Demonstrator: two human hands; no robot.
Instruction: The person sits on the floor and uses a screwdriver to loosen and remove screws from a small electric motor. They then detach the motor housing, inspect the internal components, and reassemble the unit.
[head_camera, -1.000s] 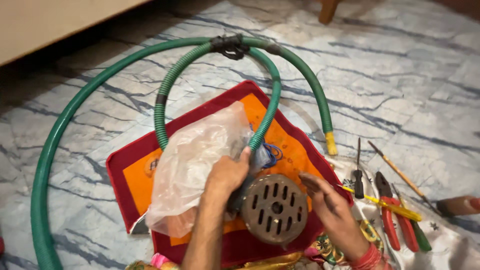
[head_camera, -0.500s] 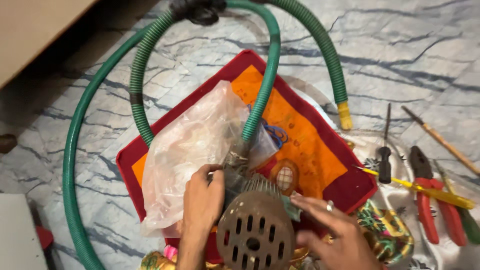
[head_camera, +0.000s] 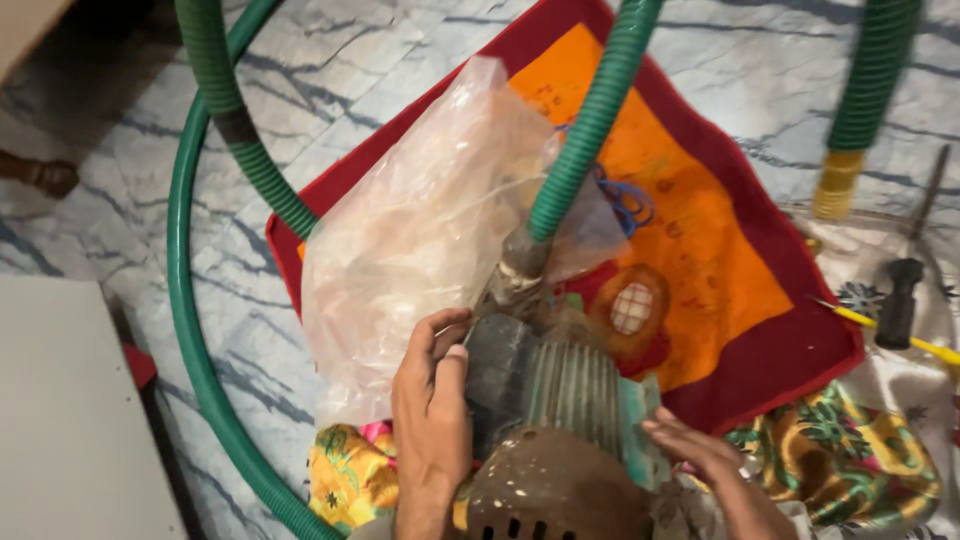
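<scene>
A rusty, finned water pump motor (head_camera: 560, 400) lies on a red and orange mat (head_camera: 700, 200), its perforated end cover toward me. My left hand (head_camera: 432, 400) grips the pump's left side beside a crumpled clear plastic bag (head_camera: 420, 230). My right hand (head_camera: 700, 465) presses flat against the pump's right side. A green corrugated hose (head_camera: 590, 120) runs from the pump's metal fitting up and out of view.
More green hose (head_camera: 190, 300) loops around the mat on the marble floor; one end has a yellow tip (head_camera: 835, 185). A black-handled screwdriver (head_camera: 900, 300) and a yellow tool (head_camera: 900, 340) lie at right. Floral cloth (head_camera: 840, 450) sits under the pump. A pale panel (head_camera: 70, 420) is at left.
The view has moved closer and lower over the pump. Both hands have shifted from its end cover to its sides, and the pump now points toward me.
</scene>
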